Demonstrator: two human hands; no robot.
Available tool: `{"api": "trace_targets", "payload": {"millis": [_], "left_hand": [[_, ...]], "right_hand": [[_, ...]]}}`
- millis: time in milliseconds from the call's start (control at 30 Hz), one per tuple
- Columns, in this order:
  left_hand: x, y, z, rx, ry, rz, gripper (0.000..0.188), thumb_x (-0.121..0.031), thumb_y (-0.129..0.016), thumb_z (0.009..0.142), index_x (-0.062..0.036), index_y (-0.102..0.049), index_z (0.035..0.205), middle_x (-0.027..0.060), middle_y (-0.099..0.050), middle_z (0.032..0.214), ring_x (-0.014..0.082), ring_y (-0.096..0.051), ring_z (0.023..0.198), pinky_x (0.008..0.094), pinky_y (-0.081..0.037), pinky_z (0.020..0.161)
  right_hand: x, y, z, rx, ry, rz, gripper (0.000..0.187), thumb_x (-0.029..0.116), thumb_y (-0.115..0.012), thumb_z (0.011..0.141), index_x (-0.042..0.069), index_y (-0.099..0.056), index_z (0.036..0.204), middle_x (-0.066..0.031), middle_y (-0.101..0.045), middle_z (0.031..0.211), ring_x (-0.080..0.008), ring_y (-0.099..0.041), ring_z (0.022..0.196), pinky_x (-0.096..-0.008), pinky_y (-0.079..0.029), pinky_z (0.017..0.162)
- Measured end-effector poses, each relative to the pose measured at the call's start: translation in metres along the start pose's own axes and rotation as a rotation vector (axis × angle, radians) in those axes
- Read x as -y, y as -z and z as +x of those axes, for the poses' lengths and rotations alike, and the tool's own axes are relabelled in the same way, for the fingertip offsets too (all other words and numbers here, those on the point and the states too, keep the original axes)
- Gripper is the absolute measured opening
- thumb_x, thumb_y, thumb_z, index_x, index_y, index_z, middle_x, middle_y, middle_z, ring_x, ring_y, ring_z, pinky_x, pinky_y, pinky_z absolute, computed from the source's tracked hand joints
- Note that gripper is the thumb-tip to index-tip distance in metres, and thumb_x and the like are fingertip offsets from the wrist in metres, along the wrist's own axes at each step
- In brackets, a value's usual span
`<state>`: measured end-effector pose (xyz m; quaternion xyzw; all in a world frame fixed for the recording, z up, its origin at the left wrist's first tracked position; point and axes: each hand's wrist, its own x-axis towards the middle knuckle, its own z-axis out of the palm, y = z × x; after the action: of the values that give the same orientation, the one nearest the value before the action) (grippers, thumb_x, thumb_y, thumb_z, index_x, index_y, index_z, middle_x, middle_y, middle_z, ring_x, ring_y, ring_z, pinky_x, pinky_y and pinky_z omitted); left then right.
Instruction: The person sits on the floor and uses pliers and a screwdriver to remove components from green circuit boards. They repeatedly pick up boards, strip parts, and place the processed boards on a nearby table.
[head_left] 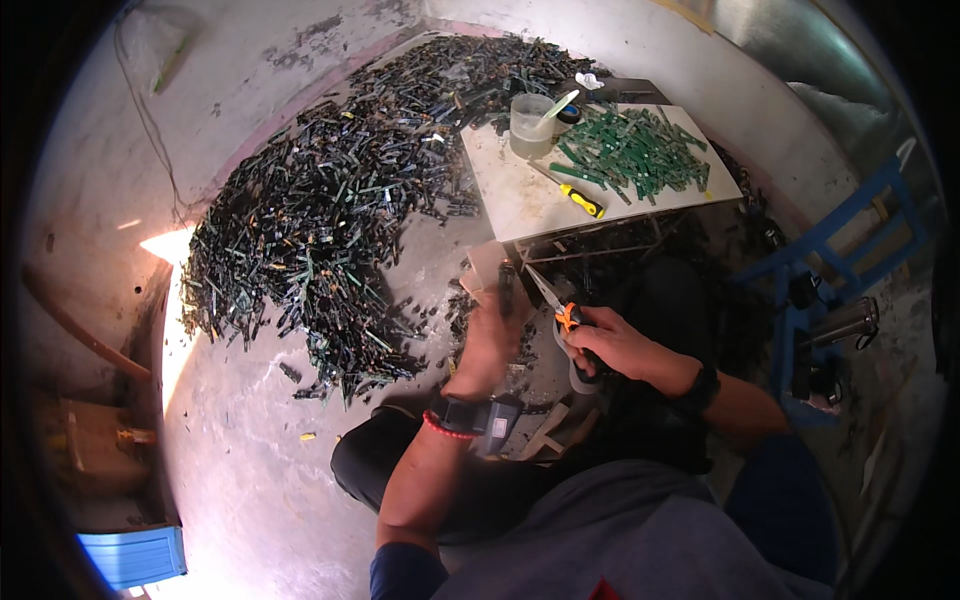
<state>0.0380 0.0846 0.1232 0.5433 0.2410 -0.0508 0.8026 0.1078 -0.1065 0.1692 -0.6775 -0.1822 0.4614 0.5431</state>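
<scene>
My right hand (618, 345) is closed around the orange and black handles of long-nosed pliers (549, 291), whose jaws point up and away to the left. To their left, my left hand (493, 335) is blurred by motion. A dark strip-shaped piece (506, 284) sticks up from its fingers, a short way from the pliers' tips. Just beyond both hands stands a low table with a pale top (498, 195). On it are a heap of green circuit-board strips (640, 158), a yellow and black screwdriver (581, 200) and a clear tub (530, 128) with a white-handled tool in it.
A large pile of dark strip-shaped pieces (320, 215) spreads over the floor to the left and behind the table. A blue chair frame (850, 245) stands at the right near a metal flask (848, 322). A blue bin (135, 556) sits at the lower left.
</scene>
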Motion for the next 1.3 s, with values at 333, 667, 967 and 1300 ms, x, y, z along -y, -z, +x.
{"api": "trace_targets", "payload": {"millis": [333, 667, 967, 1300], "left_hand": [[0.0, -0.008, 0.001, 0.044, -0.037, -0.245, 0.053, -0.055, -0.028, 0.093, -0.0146, -0.032, 0.06, -0.0049, -0.022, 0.048, 0.0092, -0.017, 0.038, 0.024, -0.014, 0.037], [-0.003, -0.011, -0.004, 0.007, -0.032, -0.278, 0.047, -0.053, -0.032, 0.093, -0.0147, -0.032, 0.066, -0.005, -0.025, 0.052, 0.0077, -0.019, 0.041, 0.0234, -0.016, 0.038], [0.007, -0.01, 0.003, -0.028, -0.131, -0.13, 0.058, -0.061, -0.025, 0.091, -0.0112, -0.039, 0.065, -0.0017, -0.037, 0.053, 0.0106, -0.038, 0.045, 0.0262, -0.028, 0.043], [0.008, 0.0, 0.006, 0.05, -0.111, -0.055, 0.064, -0.068, -0.022, 0.088, -0.0113, -0.038, 0.062, -0.0013, -0.037, 0.052, 0.0099, -0.036, 0.044, 0.0273, -0.025, 0.042]], "right_hand": [[0.027, -0.014, -0.009, 0.173, -0.164, 0.152, 0.028, 0.023, -0.047, 0.089, 0.0, -0.057, 0.1, -0.011, -0.064, 0.085, -0.016, -0.061, 0.072, -0.0262, -0.046, 0.063], [0.023, -0.015, 0.002, 0.276, -0.136, 0.246, 0.032, 0.029, -0.042, 0.09, 0.003, -0.056, 0.102, -0.0125, -0.066, 0.088, -0.0171, -0.064, 0.076, -0.0227, -0.042, 0.051], [0.024, -0.027, 0.002, 0.274, -0.185, 0.498, 0.037, 0.032, -0.04, 0.09, 0.002, -0.054, 0.106, -0.0094, -0.065, 0.088, -0.0192, -0.065, 0.075, -0.021, -0.04, 0.045], [0.019, -0.019, 0.011, 0.269, -0.206, 0.495, 0.034, 0.03, -0.039, 0.086, 0.002, -0.055, 0.099, -0.0095, -0.061, 0.08, -0.0202, -0.063, 0.067, -0.0199, -0.036, 0.039]]}}
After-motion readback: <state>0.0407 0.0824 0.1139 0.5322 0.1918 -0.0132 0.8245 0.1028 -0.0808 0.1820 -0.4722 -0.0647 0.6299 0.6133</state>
